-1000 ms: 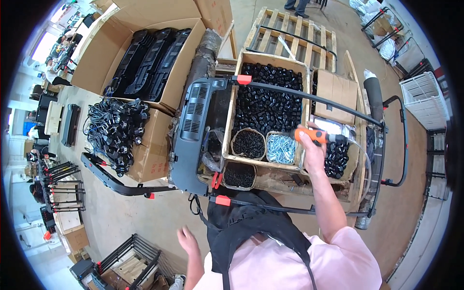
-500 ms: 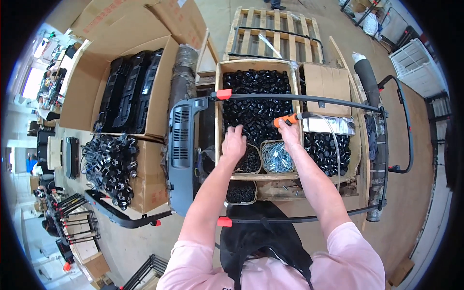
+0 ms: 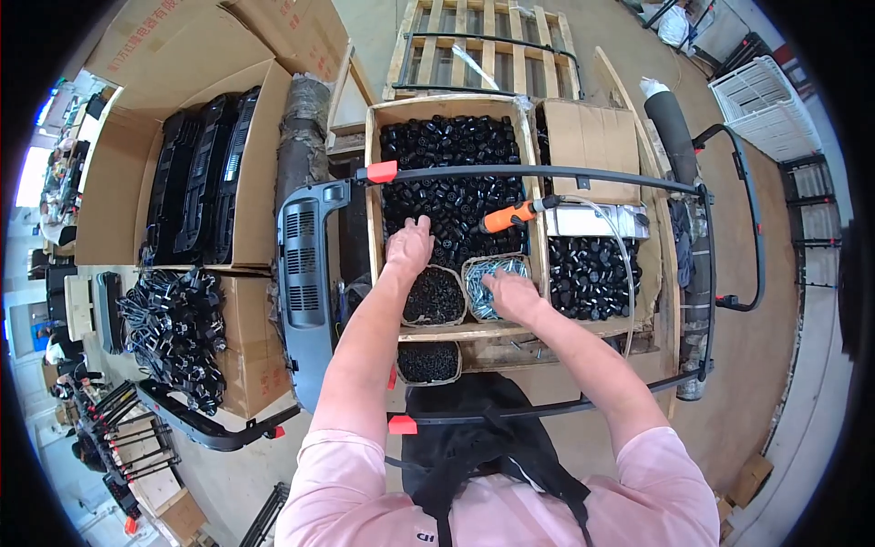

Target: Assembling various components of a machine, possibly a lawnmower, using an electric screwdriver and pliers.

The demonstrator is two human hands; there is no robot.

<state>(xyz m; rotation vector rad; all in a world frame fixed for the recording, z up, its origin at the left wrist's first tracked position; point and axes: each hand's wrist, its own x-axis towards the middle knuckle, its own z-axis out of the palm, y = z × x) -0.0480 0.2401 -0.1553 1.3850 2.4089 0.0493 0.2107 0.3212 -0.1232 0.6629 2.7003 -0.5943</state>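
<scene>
My left hand rests at the near left of a pile of small black plastic parts in a wooden crate. Its fingers are curled down, and whatever they hold is hidden. My right hand dips into a basket of silver screws, fingers bent and closed among them. Beyond that hand, an orange power screwdriver lies against the black parts and the crate's divider, its pale hose curving to the right. Left of the screws sits a basket of tiny black pieces.
A black tube frame with a grey vented end housing spans the crate. Another bin of black parts is at right. Cartons, bundled black cables and a wooden pallet surround the bench.
My right hand has let go of the orange power screwdriver and moved nearer, down into the screws. My left hand stays at the black parts. The whole view has shifted slightly.
</scene>
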